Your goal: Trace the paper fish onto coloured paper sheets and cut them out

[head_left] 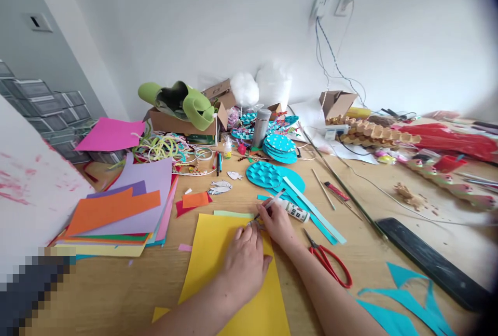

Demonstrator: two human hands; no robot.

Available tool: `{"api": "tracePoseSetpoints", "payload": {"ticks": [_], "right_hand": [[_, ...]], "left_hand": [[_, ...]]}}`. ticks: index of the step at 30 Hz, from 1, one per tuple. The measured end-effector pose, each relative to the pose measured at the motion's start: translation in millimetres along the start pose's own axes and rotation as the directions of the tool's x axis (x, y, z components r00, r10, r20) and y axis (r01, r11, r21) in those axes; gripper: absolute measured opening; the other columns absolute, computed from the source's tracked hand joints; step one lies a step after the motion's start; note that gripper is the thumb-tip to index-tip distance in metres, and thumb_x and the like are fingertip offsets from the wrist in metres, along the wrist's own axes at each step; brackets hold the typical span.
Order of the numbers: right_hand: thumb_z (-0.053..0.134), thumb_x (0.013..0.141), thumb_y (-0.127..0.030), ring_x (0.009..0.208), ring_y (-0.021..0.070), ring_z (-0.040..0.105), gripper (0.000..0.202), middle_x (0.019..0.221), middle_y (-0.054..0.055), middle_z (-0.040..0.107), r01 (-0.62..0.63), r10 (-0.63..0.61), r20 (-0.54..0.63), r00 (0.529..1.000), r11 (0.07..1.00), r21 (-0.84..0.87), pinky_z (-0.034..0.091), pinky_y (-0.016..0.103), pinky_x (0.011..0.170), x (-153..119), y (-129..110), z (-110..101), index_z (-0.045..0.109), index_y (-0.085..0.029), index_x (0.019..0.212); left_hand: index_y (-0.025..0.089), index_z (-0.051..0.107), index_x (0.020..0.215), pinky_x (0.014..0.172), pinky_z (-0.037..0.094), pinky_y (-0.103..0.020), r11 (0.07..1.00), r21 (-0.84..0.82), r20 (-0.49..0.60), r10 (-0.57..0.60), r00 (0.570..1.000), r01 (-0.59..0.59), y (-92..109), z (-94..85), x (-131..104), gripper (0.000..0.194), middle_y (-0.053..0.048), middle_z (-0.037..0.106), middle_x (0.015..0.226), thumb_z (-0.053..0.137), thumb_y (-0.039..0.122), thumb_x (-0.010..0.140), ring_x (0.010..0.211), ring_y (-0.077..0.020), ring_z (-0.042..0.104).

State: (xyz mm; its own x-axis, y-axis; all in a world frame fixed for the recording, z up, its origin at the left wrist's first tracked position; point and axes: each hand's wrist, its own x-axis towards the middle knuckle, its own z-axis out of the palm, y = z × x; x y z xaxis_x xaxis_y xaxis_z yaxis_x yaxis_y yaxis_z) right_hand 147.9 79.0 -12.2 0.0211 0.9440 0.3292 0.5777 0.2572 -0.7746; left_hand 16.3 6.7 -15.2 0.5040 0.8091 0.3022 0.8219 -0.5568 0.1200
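Head view: pen and pale cutout meet at the far edge of a yellow sheet

The left hand (pixel 247 258) lies flat, palm down, on the yellow paper (pixel 206 268), its fingers close together and their tips at a small pale cutout (pixel 251 224). They largely cover the piece, so its full outline cannot be told. The right hand (pixel 278 224) pinches a slim pen (pixel 277 197), its tip slanting down to the cutout near the sheet's far edge; whether it touches is too small to tell.

The likeliest trouble is slipping: so small a piece could shift if the left fingertips press unevenly or the pen pushes sideways. The sheet itself might skid on the smooth surface (pixel 116 294) if the palm lifts. A white tube (pixel 299 211) lies on its side just beyond the right hand, and a knock could set it rolling. Red-handled scissors (pixel 332 263) rest just beside the right forearm, blades toward the wrist; a careless sweep could bring skin against their points.
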Motion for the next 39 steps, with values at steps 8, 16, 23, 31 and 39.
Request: {"api": "tracePoseSetpoints", "payload": {"ticks": [8, 16, 23, 31, 39], "right_hand": [[0.045, 0.088, -0.036, 0.059, 0.0167, 0.054, 0.024, 0.065, 0.003, 0.058, 0.023, -0.023, -0.04, 0.999, 1.0, -0.005, 0.041, 0.028, 0.057, -3, 4, 3, 0.047, -0.021, 0.07], [0.045, 0.088, -0.034, 0.058, 0.0167, 0.053, 0.021, 0.065, 0.003, 0.059, 0.026, -0.028, -0.079, 0.996, 0.999, -0.023, 0.04, 0.028, 0.057, -2, 6, 5, 0.046, -0.021, 0.071], [0.043, 0.089, -0.035, 0.058, 0.0169, 0.053, 0.023, 0.064, 0.003, 0.057, 0.009, -0.013, -0.096, 0.995, 0.999, -0.039, 0.039, 0.027, 0.056, -3, 7, 4, 0.045, -0.022, 0.07], [0.043, 0.088, -0.035, 0.058, 0.0172, 0.053, 0.022, 0.063, 0.002, 0.057, 0.001, -0.006, -0.112, 0.994, 0.999, -0.044, 0.04, 0.028, 0.056, -3, 5, 4, 0.046, -0.022, 0.072], [0.042, 0.089, -0.034, 0.056, 0.0166, 0.053, 0.022, 0.064, 0.003, 0.059, -0.008, 0.003, -0.122, 0.993, 0.999, -0.045, 0.04, 0.028, 0.055, -3, 5, 4, 0.046, -0.022, 0.071]], "left_hand": [[0.004, 0.057, 0.118, 0.093, 0.045, -0.044, 0.998, -0.023, 0.001, -0.052, 0.999, 0.052, 7, 6.3, 8, 0.041, -0.018, 0.059, 0.118, 0.056, 0.027, 0.085, 0.108, -0.0295, 0.052], [0.004, 0.054, 0.12, 0.093, 0.045, -0.045, 0.998, -0.048, -0.025, -0.037, 0.999, 0.036, 4, 11.1, 6, 0.04, -0.018, 0.057, 0.119, 0.054, 0.022, 0.084, 0.108, -0.0291, 0.051], [0.003, 0.054, 0.12, 0.094, 0.045, -0.044, 0.997, -0.056, -0.014, -0.045, 0.999, 0.044, 5, 10.3, 5, 0.04, -0.018, 0.057, 0.121, 0.053, 0.022, 0.085, 0.107, -0.0291, 0.051], [0.005, 0.052, 0.121, 0.091, 0.045, -0.045, 0.998, -0.045, -0.026, -0.035, 0.999, 0.034, 4, 9.9, 6, 0.039, -0.019, 0.056, 0.124, 0.052, 0.023, 0.086, 0.108, -0.029, 0.051], [0.006, 0.052, 0.119, 0.09, 0.045, -0.047, 0.998, -0.059, -0.019, -0.033, 0.999, 0.032, 4, 9.9, 6, 0.037, -0.02, 0.056, 0.122, 0.052, 0.022, 0.086, 0.108, -0.0296, 0.051]]}}
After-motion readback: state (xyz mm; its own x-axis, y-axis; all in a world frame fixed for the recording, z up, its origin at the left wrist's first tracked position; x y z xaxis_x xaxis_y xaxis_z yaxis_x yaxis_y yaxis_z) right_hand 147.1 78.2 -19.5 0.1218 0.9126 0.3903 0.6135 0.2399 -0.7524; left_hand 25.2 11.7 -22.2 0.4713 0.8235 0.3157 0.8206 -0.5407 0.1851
